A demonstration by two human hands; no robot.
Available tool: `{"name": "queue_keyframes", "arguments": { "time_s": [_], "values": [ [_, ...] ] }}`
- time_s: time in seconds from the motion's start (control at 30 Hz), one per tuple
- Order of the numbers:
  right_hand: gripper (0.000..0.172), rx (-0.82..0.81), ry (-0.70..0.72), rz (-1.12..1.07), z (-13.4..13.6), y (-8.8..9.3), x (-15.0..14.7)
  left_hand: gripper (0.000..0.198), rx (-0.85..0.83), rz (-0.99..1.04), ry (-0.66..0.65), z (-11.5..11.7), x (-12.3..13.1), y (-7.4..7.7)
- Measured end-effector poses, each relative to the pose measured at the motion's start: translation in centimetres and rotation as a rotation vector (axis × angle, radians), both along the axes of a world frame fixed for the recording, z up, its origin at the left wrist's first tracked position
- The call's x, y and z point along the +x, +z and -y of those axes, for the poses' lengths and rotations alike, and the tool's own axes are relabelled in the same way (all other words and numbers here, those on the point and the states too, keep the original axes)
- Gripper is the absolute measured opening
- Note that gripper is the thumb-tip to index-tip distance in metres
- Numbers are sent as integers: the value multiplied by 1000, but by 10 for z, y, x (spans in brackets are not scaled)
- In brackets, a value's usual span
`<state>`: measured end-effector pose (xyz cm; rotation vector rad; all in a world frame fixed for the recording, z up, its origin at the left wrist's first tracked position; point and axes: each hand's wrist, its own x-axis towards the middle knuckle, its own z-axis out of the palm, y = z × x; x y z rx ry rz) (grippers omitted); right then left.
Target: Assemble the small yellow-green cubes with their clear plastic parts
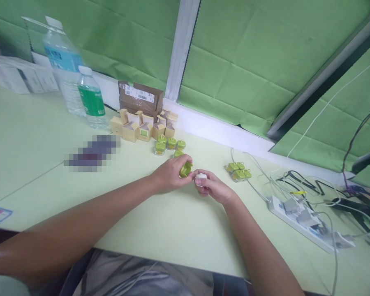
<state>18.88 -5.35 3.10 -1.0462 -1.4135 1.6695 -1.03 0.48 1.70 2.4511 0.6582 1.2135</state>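
Observation:
My left hand [169, 174] is closed round a small hollow green cover [185, 169], its open side turned to the right. Close beside it, my right hand [214, 188] pinches a small white rounded piece [200, 176] between thumb and fingers. The two hands nearly meet above the table. Just behind the left hand sits a green-topped little case [178, 153], partly hidden by the fingers. Several similar cases with green tops, loops and clear lower parts [160, 148] stand beyond it. Another cluster of these green cases [239, 172] lies to the right of my right hand.
Small open cardboard boxes [130, 131] stand before a larger brown carton [141, 98] at the back. Two water bottles [92, 100] are further left, near white boxes [33, 78]. On the right lie a power strip [299, 224] and tangled cables. A pixelated dark patch covers something at left.

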Motion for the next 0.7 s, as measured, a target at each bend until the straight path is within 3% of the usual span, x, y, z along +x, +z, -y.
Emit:
{"name": "queue_keyframes", "arguments": {
  "time_s": [0.17,0.33,0.47,0.57,0.7],
  "values": [
    [44,58,-195,69,-6,-5,-1,17,-9,-9,-1,1,0,1],
    [50,318,-445,493,-13,-17,0,18,29,-3,-18,2,-1,3],
    [44,498,-479,747,-13,-23,1,20,33,-20,-51,4,0,4],
    [36,516,-475,825,-12,-23,1,20,26,-27,-61,4,0,4],
    [39,498,-521,861,-12,-22,3,19,17,-47,-64,4,0,3]
  ]
}}
